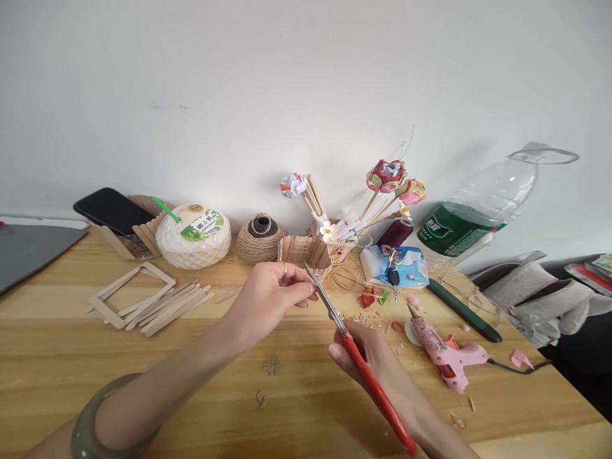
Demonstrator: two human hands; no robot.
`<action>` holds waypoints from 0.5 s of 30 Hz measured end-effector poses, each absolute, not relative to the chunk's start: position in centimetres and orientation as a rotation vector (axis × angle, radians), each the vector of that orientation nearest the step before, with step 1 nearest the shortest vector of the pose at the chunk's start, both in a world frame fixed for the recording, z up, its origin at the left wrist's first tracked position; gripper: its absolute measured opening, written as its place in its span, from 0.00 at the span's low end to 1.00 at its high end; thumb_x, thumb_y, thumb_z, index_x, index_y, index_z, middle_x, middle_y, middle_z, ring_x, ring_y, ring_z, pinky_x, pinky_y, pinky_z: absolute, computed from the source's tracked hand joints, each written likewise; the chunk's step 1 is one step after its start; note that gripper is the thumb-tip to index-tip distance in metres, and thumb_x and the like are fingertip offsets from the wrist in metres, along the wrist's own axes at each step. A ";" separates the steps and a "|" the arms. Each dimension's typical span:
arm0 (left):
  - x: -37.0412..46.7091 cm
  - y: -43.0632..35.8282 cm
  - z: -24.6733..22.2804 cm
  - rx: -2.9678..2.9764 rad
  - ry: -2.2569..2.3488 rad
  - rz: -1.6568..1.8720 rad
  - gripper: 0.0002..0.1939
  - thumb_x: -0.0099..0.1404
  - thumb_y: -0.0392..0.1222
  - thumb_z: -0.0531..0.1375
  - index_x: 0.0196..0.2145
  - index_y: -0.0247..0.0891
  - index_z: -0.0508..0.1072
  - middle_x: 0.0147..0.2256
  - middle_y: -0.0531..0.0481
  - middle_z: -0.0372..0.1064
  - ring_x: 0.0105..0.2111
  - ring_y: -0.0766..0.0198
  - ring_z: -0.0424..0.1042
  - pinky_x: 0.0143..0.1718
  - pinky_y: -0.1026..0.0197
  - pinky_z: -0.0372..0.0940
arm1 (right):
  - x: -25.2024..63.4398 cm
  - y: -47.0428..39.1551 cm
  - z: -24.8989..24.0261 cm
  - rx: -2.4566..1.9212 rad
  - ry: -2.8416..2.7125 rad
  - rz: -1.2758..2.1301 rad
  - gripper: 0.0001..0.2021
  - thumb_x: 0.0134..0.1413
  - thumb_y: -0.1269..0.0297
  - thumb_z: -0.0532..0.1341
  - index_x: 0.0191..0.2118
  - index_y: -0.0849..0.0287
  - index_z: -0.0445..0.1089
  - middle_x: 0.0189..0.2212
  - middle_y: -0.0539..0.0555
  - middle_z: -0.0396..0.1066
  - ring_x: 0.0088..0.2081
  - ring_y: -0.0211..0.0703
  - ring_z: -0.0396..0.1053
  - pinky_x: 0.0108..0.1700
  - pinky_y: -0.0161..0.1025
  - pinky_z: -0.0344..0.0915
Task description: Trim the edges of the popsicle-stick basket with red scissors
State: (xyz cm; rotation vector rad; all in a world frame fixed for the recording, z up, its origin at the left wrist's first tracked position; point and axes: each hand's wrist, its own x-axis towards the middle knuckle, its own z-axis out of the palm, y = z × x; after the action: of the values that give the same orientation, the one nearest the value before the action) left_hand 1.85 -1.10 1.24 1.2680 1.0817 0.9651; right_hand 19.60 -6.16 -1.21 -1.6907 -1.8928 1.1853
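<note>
Green bangle [85, 417], one, round your left forearm. Red-handled scissors [358, 364], one, before the craft-stick box [303, 250]; your right hand [382, 356] has its fingers wrapped about the handles. Your left hand [268, 296], beside the blades: thumb and fingers pinched together, contents cannot be told. Pink glue gun [449, 357], to the right, lying on the wooden table [201, 389].

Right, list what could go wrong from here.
The scissors in the right hand reach right up to the fingers of the left hand, so a slip might nick them.
The pink glue gun lies close to the right hand; whether it is hot can't be told, but brushing it could burn.
Its cord runs off to the right, so a snag might drag it.
</note>
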 end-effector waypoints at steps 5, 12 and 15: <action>1.8 -1.2 1.4 1.266 1.088 0.956 0.04 0.52 0.37 0.59 0.23 0.36 0.74 0.24 0.51 0.72 0.27 0.66 0.68 0.32 0.63 0.63 | 19.5 -5.9 -1.3 -1.695 -1.900 1.158 0.23 0.49 0.40 0.51 0.23 0.57 0.51 0.21 0.45 0.48 0.24 0.35 0.46 0.24 0.34 0.46; 1.9 -1.1 1.4 1.252 1.088 0.964 0.04 0.52 0.36 0.59 0.23 0.36 0.74 0.24 0.51 0.72 0.27 0.66 0.69 0.31 0.64 0.64 | 19.4 -5.8 -1.5 -1.682 -1.880 1.159 0.21 0.50 0.44 0.54 0.22 0.57 0.50 0.20 0.44 0.46 0.23 0.34 0.45 0.24 0.33 0.45; 1.9 -1.1 1.4 1.256 1.099 0.959 0.04 0.52 0.36 0.59 0.23 0.35 0.74 0.24 0.51 0.72 0.27 0.66 0.69 0.31 0.64 0.64 | 19.5 -5.8 -1.7 -1.671 -1.871 1.145 0.21 0.49 0.46 0.55 0.22 0.57 0.50 0.20 0.44 0.45 0.23 0.34 0.44 0.23 0.33 0.43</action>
State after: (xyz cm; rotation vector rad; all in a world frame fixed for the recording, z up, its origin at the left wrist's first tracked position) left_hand 1.85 -1.08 1.40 1.2562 1.0990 0.9593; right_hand 19.49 -5.76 -1.67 -1.6712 -1.8712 1.1451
